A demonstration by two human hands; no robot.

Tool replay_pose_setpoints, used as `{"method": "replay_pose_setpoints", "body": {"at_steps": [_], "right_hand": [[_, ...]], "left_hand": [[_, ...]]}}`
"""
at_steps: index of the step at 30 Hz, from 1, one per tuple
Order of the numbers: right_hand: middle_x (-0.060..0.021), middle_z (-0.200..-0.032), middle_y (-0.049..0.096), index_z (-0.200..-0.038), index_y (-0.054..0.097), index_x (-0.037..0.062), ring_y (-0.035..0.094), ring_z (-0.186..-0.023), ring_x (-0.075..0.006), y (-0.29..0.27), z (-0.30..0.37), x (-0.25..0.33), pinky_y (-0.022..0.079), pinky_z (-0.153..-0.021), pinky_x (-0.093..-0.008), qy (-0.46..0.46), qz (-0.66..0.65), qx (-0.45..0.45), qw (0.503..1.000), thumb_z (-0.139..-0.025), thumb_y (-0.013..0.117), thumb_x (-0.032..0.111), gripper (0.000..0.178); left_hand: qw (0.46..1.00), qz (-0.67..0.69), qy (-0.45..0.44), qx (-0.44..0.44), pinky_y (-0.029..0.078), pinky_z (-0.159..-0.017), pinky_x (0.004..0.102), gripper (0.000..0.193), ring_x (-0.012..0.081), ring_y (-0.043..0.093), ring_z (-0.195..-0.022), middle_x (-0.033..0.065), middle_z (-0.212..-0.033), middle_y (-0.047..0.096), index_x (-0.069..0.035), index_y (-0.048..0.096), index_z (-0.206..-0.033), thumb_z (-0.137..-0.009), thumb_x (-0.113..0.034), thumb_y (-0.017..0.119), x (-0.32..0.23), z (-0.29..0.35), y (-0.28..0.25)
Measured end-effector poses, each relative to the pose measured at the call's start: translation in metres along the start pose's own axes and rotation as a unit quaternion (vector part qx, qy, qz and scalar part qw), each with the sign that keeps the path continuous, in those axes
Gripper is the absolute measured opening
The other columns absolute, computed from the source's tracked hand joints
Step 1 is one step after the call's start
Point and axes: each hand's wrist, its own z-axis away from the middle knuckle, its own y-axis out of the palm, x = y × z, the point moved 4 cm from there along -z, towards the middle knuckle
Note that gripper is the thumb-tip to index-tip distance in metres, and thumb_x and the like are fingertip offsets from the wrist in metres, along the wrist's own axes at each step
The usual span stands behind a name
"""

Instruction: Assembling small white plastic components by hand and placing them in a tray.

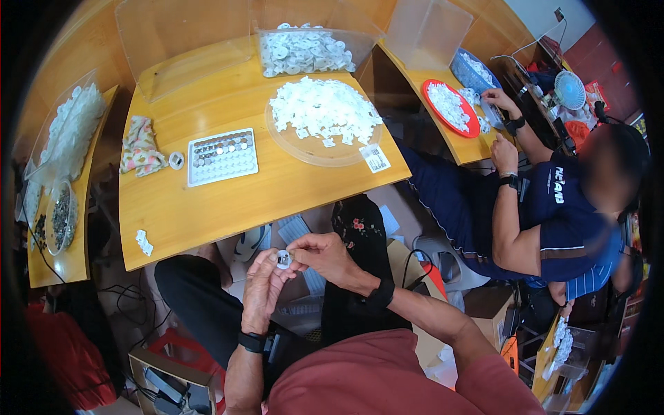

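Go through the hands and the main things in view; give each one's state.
Left hand: closed on the small round white part
Right hand: fingertips at the part's right edge; exact grip unclear
Small round white part: raised between the hands
White tray: silvery discs in its far rows
Round tray: heaped with white pieces
Patterned cloth: bunched up
Red plate: heaped with similar pieces
Fan: upright; whether running, unclear

free tabletop [228, 218] before white tray [223, 180]
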Motion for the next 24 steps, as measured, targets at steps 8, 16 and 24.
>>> {"method": "replay_pose_setpoints", "body": {"at_steps": [8,16,24], "right_hand": [[-0.0083,-0.080,0.066,-0.099,0.061,-0.0053,0.062,-0.070,-0.0085,-0.001,-0.006,-0.009,0.051,-0.064,-0.0198,0.018,-0.017,0.021,0.999,-0.087,0.055,0.005,0.017],[-0.0052,-0.079,0.066,-0.095,0.063,-0.0038,0.061,-0.071,-0.0074,0.006,-0.004,0.001,0.050,-0.063,-0.0216,-0.046,0.056,0.004,0.997,-0.085,0.057,0.003,0.014],[-0.0125,-0.073,0.057,-0.083,0.059,0.0017,0.060,-0.065,-0.0275,0.018,0.002,0.027,0.047,-0.057,-0.0327,-0.245,0.269,-0.041,0.930,-0.078,0.061,0.000,0.006]], "left_hand": [[1.000,0.007,-0.002,-0.015,0.055,-0.070,0.0333,0.021,0.0210,0.064,-0.077,0.0142,-0.090,0.064,0.002,0.055,-0.106,-0.092,-0.012,0.054,-0.002,0.000,-0.005],[1.000,0.007,0.009,-0.022,0.055,-0.069,0.0329,0.020,0.0198,0.064,-0.076,0.0129,-0.087,0.063,0.002,0.055,-0.106,-0.092,-0.013,0.054,-0.006,0.001,0.000],[0.999,0.017,0.013,-0.036,0.055,-0.069,0.0327,0.020,0.0200,0.064,-0.075,0.0122,-0.088,0.063,0.001,0.055,-0.106,-0.092,-0.013,0.055,-0.005,-0.001,-0.003]]}}
